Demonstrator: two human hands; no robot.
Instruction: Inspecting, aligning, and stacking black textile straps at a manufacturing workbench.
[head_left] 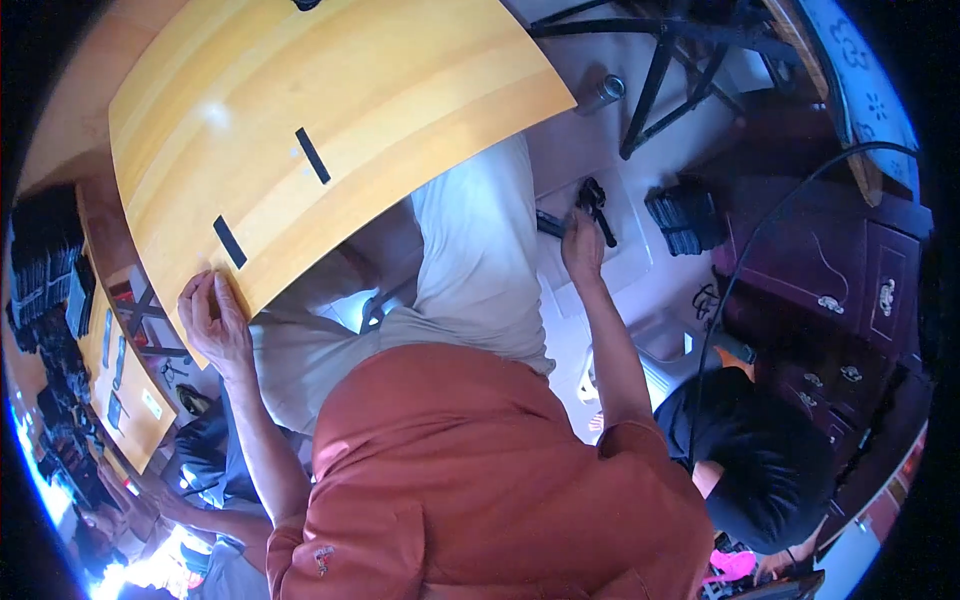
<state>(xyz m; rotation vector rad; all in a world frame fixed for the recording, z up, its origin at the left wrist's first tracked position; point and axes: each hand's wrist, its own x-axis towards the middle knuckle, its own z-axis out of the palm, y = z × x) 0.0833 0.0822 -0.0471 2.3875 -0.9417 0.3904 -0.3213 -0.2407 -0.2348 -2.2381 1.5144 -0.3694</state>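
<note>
My left hand (215, 315) rests at the near left edge of the yellow wood-grain table (420, 90). Its fingers are bent and slightly apart, with nothing visible in them. Just beyond it lies a short black strip (229, 242), and farther to the right a second black strip (312, 156). Down to the right, below table height, my right hand (582, 248) has its fingers closed at a dark, irregular black piece (593, 198). A flat dark bar (550, 223) lies beside those fingers. Both are over a pale, tray-like surface (625, 255). The exact grip is partly hidden.
A stack of dark pieces (685, 220) stands right of my right hand, before a dark wooden cabinet (800, 260). A metal can (611, 88) is near black table legs (650, 90). A black cable (745, 260) hangs at right. Other people work nearby, beside another yellow table (145, 425).
</note>
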